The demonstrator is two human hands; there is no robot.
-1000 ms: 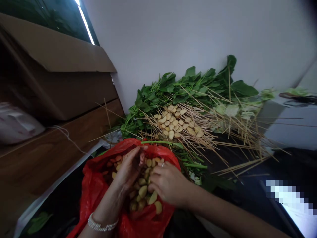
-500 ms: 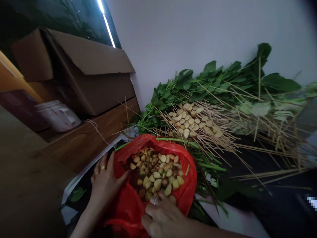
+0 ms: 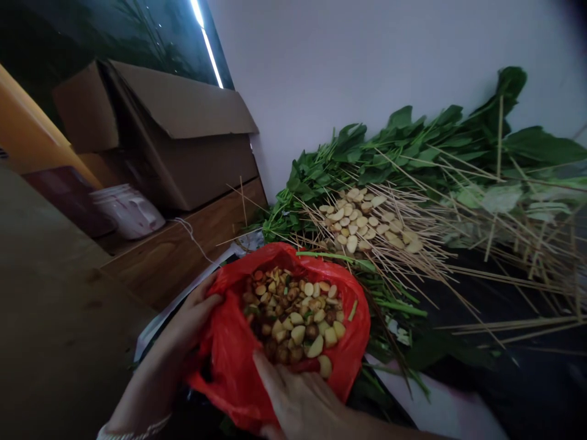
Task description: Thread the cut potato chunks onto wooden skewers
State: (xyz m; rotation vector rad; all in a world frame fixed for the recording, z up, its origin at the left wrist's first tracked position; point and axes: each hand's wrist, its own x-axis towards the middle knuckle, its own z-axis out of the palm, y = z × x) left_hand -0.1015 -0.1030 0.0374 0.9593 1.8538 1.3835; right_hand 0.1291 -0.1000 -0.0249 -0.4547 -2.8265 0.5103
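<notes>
A red plastic bag [image 3: 227, 360] stands wide open in front of me, holding many small potato pieces [image 3: 298, 334], some cut and some with brown skin. On the bag's left side is my left hand [image 3: 190, 324], its thumb over the plastic and its other fingers partly hidden behind it. My right hand [image 3: 305, 400] is at the near rim, index finger lying along the plastic and the other fingers folded at the edge. A green stem [image 3: 321, 254] crosses the bag's far rim.
Sliced potatoes [image 3: 352, 220] lie on a heap of thin wooden skewers [image 3: 394, 256] behind the bag. Leafy green stalks [image 3: 343, 153] lean along the wall. Pale leaves on skewers [image 3: 504, 198] are at right. A cardboard box [image 3: 206, 165] and a white jar [image 3: 131, 211] stand left.
My left hand has gone from spread fingers on the rim to holding the bag's outer left side. My right hand has come out from the potatoes to the near rim.
</notes>
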